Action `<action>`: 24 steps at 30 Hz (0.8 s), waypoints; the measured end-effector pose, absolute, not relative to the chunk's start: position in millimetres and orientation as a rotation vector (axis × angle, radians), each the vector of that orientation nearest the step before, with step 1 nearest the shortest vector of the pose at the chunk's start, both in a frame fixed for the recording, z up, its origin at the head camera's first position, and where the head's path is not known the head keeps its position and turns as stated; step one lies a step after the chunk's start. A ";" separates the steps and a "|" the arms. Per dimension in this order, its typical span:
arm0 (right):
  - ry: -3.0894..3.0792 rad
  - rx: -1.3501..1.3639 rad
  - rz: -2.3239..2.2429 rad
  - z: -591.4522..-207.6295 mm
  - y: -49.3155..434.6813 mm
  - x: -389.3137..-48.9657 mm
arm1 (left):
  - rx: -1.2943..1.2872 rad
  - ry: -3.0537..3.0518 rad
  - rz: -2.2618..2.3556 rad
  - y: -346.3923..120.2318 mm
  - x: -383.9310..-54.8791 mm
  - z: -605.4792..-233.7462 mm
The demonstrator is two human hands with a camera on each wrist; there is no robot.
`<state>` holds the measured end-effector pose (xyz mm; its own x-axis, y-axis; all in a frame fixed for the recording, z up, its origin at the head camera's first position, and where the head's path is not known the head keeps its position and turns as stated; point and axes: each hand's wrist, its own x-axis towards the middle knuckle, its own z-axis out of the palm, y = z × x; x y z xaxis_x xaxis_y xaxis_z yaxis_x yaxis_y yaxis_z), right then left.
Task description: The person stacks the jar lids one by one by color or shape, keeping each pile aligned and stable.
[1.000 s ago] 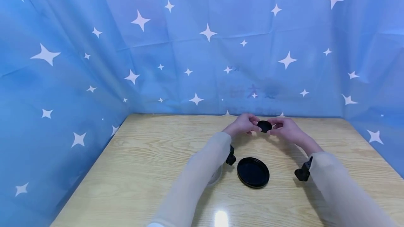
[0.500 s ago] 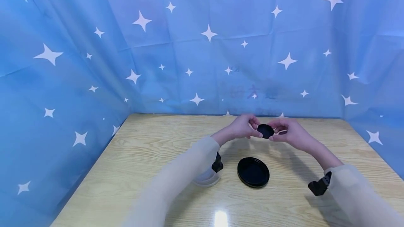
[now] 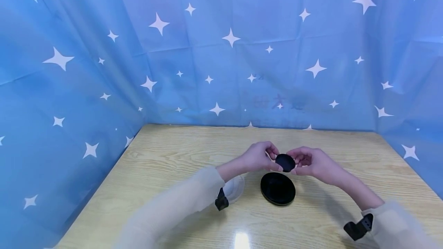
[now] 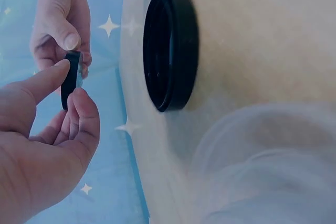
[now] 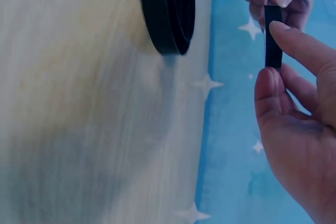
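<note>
Both hands share a small round black disc [image 3: 285, 163] in the head view, raised behind the larger black dish. My left hand [image 3: 260, 158] pinches its left edge between thumb and fingers, and my right hand [image 3: 313, 162] pinches the right edge. Seen edge-on in the left wrist view, the disc [image 4: 72, 77] is thin, with a paler face towards the table. The right wrist view also shows the disc [image 5: 273, 38] edge-on between thumb and fingers. A shallow black round dish [image 3: 277, 189] with a raised rim lies on the table, just nearer than the hands.
A clear plastic round container [image 3: 237, 187] stands left of the dish, partly hidden by the left sleeve; the left wrist view shows the container [image 4: 262, 166] up close. Wood-grain table [image 3: 166, 156] lies beneath, with a blue star-printed curtain [image 3: 194, 60] behind and at the sides.
Both hands have drawn the small disc back from the far table edge towards the black dish. The left forearm has shifted left, uncovering more of the clear container.
</note>
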<state>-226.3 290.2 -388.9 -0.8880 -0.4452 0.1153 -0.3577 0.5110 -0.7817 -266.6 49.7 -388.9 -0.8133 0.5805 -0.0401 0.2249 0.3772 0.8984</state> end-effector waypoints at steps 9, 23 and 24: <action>2.543 -0.732 -1.332 -404.9 274.4 -212.7 | 0.573 2.295 1.416 36.0 -240.2 -402.6; 2.474 -0.726 -1.352 -422.7 259.6 -206.9 | 0.396 2.299 1.552 24.5 -214.5 -421.6; 2.481 -0.731 -1.345 -423.2 259.1 -206.4 | 0.387 2.299 1.564 24.1 -212.7 -421.7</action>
<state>-206.4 259.1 -423.2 -0.8502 -0.5251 0.0374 -0.3179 0.4554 -0.8316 -212.7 24.1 -421.7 -0.9076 0.4025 -0.1194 0.0369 0.3597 0.9323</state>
